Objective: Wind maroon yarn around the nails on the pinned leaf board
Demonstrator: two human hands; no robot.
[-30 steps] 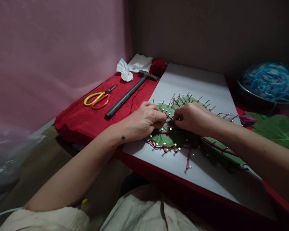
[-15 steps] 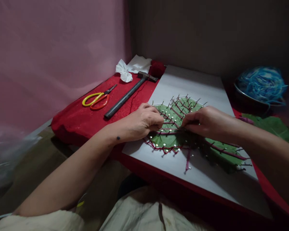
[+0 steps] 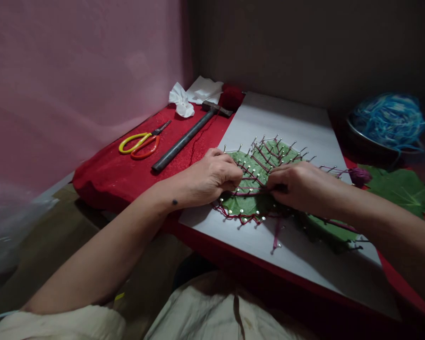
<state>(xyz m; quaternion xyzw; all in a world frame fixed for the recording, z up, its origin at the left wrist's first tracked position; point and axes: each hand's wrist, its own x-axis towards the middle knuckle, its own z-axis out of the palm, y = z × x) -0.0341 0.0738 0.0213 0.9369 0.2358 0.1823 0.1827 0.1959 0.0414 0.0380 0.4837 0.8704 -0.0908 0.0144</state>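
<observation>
A white board (image 3: 292, 113) carries a large green leaf (image 3: 244, 205), ringed and crossed by several upright nails. Purple yarn (image 3: 254, 193) runs from nail to nail over the leaf, and a dark red strand (image 3: 235, 217) zigzags along its near edge. My left hand (image 3: 222, 174) is closed at the leaf's left side, its fingertips pinched at one end of the purple yarn. Over the leaf's middle, my right hand (image 3: 293, 182) is closed too, its thumb and fingers pinching the yarn. The exact grip is partly hidden under both hands.
Scissors (image 3: 145, 140) and a hammer (image 3: 184, 141) lie on the red cloth (image 3: 109, 179) at left, near crumpled tissue (image 3: 182, 101) and a red yarn ball (image 3: 231, 97). At right are a purple yarn ball (image 3: 360, 177), loose leaves (image 3: 400, 189) and a bowl of blue yarn (image 3: 389, 120).
My right hand and forearm have shifted slightly lower, uncovering more of the purple yarn ball and the nails behind. My left hand stays nearly in place. The view has shifted a little.
</observation>
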